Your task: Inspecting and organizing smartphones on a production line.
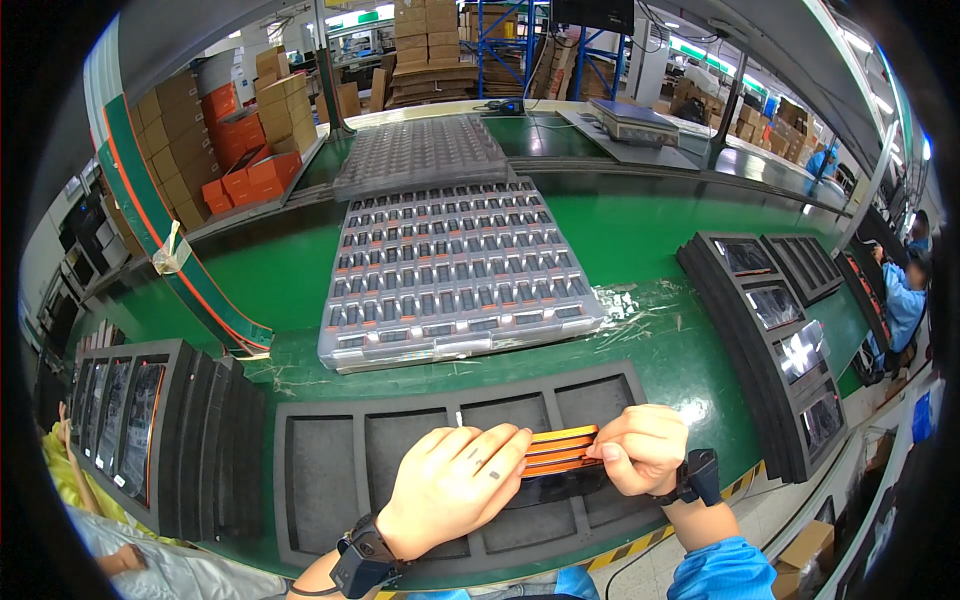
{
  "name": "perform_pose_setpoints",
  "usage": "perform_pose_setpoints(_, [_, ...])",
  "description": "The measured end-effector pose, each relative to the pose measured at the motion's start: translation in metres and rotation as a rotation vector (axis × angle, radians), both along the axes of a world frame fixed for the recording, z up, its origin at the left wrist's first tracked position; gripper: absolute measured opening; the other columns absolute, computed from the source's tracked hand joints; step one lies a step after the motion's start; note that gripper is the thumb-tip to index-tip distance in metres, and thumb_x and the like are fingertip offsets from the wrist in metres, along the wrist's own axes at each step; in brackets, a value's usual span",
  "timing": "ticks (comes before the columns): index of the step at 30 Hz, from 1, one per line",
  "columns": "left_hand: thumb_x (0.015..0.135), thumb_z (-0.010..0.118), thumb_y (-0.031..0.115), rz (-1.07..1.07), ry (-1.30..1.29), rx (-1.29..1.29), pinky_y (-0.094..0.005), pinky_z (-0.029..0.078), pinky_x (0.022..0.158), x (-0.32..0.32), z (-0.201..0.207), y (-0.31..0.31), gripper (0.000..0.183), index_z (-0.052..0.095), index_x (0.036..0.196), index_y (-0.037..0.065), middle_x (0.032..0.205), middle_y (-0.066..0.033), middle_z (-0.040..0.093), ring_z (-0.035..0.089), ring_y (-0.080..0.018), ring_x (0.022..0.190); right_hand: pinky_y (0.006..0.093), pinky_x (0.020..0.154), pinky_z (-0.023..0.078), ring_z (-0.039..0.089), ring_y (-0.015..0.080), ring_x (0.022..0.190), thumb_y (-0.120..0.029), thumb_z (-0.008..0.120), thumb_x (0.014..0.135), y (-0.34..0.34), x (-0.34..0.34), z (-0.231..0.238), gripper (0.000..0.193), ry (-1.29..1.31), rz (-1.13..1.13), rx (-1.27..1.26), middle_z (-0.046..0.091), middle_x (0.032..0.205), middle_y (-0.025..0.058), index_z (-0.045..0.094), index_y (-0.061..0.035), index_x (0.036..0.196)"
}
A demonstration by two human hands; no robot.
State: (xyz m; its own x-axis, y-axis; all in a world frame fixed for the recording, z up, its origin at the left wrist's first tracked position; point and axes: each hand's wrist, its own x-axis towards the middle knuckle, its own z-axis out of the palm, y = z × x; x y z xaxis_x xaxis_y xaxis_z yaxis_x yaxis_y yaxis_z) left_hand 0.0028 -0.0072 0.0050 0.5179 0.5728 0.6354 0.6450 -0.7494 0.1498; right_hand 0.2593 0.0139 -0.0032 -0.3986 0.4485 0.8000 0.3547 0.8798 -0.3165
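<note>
My left hand (460, 485) is closed around the left end of a small stack of flat, orange-edged dark panels (560, 450). The right end of that stack is gripped between the thumb and fingers of my right hand (640, 450). The stack is held level above a black foam tray (320, 480) with several shallow rectangular recesses; the recesses that show have nothing in them. My hands and the stack cover the tray's right part. Dark straps with small devices sit on both my wrists.
Beyond the foam tray lies a clear plastic blister tray (455, 270) with rows of small dark parts. Foam trays holding dark panels are stacked at left (185, 400) and right (745, 340). A green-and-orange post (165, 230) rises at left. Other people sit at both sides.
</note>
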Motion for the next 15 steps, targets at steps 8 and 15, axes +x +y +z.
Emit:
perform_pose_setpoints(8, [0.080,0.076,0.012,-0.002,-0.006,0.008,-0.0316,0.053,0.072,0.0001,-0.0001,-0.0001,0.032,0.071,0.111,0.009,0.103,-0.0018,0.074,0.066,-0.0181,0.080,0.0280,0.047,0.047,0.061,0.0162,0.050,-0.003,0.070,0.081,-0.0024,0.0017,-0.0002,0.011,0.028,0.016,0.033,0.067,0.067,0.0045,0.070,-0.0043,0.070])
perform_pose_setpoints(15, [0.079,0.076,0.012,-0.005,-0.009,0.003,-0.0319,0.053,0.072,0.0001,-0.0014,0.0003,0.033,0.071,0.111,0.009,0.103,-0.0021,0.074,0.066,-0.0185,0.080,0.0278,0.046,0.045,0.059,0.0163,0.048,-0.004,0.071,0.079,-0.0011,0.0014,0.0013,0.014,0.010,0.020,0.019,0.066,0.064,0.0039,0.068,-0.0047,0.066])
